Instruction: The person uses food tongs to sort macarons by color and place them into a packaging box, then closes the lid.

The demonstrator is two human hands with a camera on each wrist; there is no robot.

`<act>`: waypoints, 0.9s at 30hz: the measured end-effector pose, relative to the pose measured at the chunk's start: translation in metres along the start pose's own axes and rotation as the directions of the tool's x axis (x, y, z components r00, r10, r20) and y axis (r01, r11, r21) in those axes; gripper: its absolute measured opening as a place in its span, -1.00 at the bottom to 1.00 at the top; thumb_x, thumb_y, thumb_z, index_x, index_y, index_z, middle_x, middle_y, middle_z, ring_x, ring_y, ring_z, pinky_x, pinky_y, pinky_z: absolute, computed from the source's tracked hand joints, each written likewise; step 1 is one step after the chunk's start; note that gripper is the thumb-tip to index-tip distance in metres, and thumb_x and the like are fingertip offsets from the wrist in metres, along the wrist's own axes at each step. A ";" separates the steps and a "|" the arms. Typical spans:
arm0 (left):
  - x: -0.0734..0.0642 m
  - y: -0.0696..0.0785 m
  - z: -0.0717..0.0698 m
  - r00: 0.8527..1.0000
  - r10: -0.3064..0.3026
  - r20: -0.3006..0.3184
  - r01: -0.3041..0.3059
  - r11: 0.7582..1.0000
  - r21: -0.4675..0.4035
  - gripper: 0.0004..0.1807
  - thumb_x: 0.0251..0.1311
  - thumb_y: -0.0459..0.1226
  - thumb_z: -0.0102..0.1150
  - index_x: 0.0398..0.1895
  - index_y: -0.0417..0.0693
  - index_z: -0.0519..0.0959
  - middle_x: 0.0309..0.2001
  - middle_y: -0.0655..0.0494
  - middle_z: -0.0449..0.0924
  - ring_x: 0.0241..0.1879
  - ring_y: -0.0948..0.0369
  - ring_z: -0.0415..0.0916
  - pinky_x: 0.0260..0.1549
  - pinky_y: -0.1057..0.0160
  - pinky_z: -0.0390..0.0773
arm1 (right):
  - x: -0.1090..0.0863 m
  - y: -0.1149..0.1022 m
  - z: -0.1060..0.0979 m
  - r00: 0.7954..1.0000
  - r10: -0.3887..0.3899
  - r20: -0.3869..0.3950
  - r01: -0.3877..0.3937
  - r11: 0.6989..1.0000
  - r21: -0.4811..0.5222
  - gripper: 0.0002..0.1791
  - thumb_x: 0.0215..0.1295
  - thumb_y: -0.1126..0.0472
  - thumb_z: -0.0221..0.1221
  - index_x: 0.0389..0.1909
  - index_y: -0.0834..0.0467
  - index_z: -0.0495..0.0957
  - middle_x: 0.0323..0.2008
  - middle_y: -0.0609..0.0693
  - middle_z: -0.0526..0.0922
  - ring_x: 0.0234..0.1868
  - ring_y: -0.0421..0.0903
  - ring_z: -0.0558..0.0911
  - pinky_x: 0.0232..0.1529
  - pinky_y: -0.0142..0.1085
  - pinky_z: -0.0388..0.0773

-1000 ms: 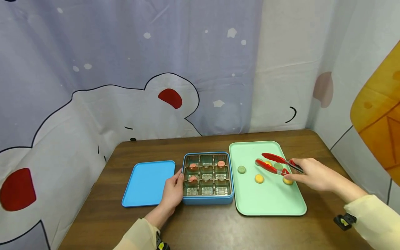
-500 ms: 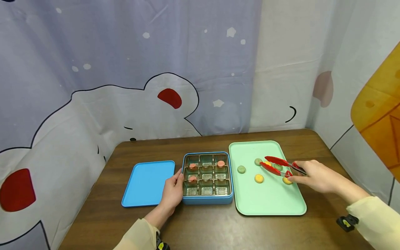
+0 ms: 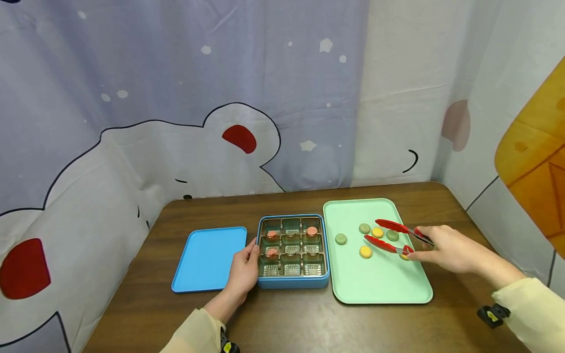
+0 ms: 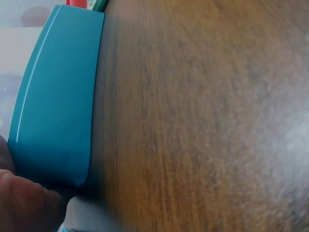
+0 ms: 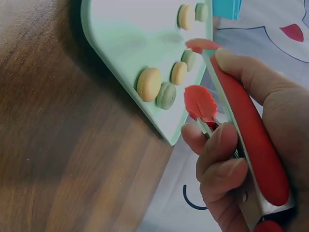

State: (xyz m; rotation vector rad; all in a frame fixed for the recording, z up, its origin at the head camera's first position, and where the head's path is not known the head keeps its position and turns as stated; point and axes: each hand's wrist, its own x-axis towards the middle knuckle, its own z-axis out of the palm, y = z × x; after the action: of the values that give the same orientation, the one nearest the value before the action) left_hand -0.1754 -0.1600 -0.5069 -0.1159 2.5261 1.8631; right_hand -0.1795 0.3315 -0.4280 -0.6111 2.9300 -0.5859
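In the head view my left hand (image 3: 243, 272) rests against the left side of a blue box (image 3: 293, 283), thumb near the rim. Its clear tray insert has rows of compartments, and pink macarons (image 3: 312, 231) sit in three of them. My right hand (image 3: 446, 249) grips red-tipped tongs (image 3: 384, 244) over a light green tray (image 3: 379, 289). The tongs' arms stand apart with nothing pinched; a yellow macaron (image 3: 377, 232) and a green macaron (image 3: 392, 235) show below the gap. Another yellow macaron (image 5: 148, 84) lies near the tray's edge, partly covered by the tongs in the head view.
A flat blue lid (image 3: 209, 260) lies left of the box on the brown wooden table (image 3: 291, 323). More macarons lie on the tray, including a green one (image 3: 341, 239) near its left edge and a yellow one (image 3: 365, 252) mid-tray. A printed curtain (image 3: 185, 73) hangs behind.
The tongs have shifted slightly to the right and nearer to me, and their tips have spread wider. The left hand, box and macarons stay put.
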 end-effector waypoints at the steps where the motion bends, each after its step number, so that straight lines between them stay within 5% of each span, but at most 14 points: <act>1: 0.000 0.000 0.000 1.000 0.003 -0.004 -0.003 1.000 0.003 -0.48 0.73 -0.21 -0.16 0.60 -0.25 0.30 0.41 -0.18 0.50 0.47 -0.08 0.33 0.38 -0.17 0.38 | 0.000 0.000 -0.001 1.000 0.009 0.005 -0.009 1.000 -0.003 -0.13 0.25 -0.27 0.45 0.15 0.47 0.58 -0.45 -0.13 0.49 -0.34 -0.12 0.50 -0.29 -0.22 0.48; 9: 0.001 -0.001 0.001 1.000 0.004 -0.015 -0.004 1.000 -0.004 -0.48 0.73 -0.23 -0.15 0.60 -0.26 0.29 0.41 -0.16 0.51 0.47 -0.08 0.31 0.38 -0.15 0.38 | 0.001 0.003 -0.002 0.999 0.008 0.052 -0.008 1.000 0.004 -0.08 0.32 -0.24 0.41 0.21 0.58 0.52 -0.08 0.14 0.73 -0.22 -0.09 0.60 -0.15 -0.08 0.64; 13: 0.001 0.000 0.002 1.000 -0.003 -0.010 0.003 1.000 -0.014 -0.47 0.72 -0.24 -0.15 0.61 -0.24 0.26 0.36 -0.19 0.55 0.41 -0.09 0.40 0.32 -0.15 0.45 | 0.001 0.005 -0.002 0.998 -0.011 0.059 0.011 1.000 0.004 -0.13 0.35 -0.19 0.41 0.19 0.59 0.53 -0.09 0.15 0.74 -0.22 -0.11 0.63 -0.18 -0.11 0.64; 17: 0.001 0.000 0.002 1.000 -0.005 -0.014 0.005 1.000 -0.008 -0.47 0.72 -0.23 -0.14 0.62 -0.23 0.25 0.41 -0.19 0.49 0.43 -0.09 0.37 0.33 -0.14 0.44 | 0.000 0.004 -0.001 0.998 0.003 0.057 -0.004 1.000 0.021 -0.17 0.35 -0.18 0.41 0.19 0.54 0.56 -0.33 0.00 0.68 -0.36 -0.17 0.58 -0.32 -0.22 0.59; 20: 0.001 0.000 0.002 1.000 0.008 -0.010 -0.008 1.000 -0.001 -0.47 0.72 -0.23 -0.15 0.61 -0.25 0.25 0.46 -0.21 0.43 0.45 -0.11 0.34 0.33 -0.14 0.44 | -0.002 0.004 -0.002 0.998 0.017 0.054 -0.019 0.999 0.039 -0.26 0.35 -0.17 0.42 0.13 0.45 0.60 -0.54 -0.16 0.42 -0.52 -0.25 0.41 -0.50 -0.33 0.39; 27: 0.000 -0.001 0.001 1.000 0.004 -0.008 -0.004 1.000 0.003 -0.48 0.73 -0.21 -0.17 0.60 -0.23 0.30 0.41 -0.19 0.49 0.45 -0.08 0.36 0.36 -0.13 0.42 | -0.004 0.003 -0.005 0.998 0.018 0.057 -0.021 0.998 0.056 -0.32 0.34 -0.17 0.42 0.05 0.41 0.62 -0.57 -0.18 0.36 -0.59 -0.28 0.35 -0.56 -0.35 0.34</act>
State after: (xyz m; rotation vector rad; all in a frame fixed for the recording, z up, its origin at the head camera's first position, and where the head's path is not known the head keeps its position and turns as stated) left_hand -0.1758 -0.1590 -0.5085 -0.1191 2.5361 1.8639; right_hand -0.1781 0.3369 -0.4247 -0.5825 2.8531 -0.6371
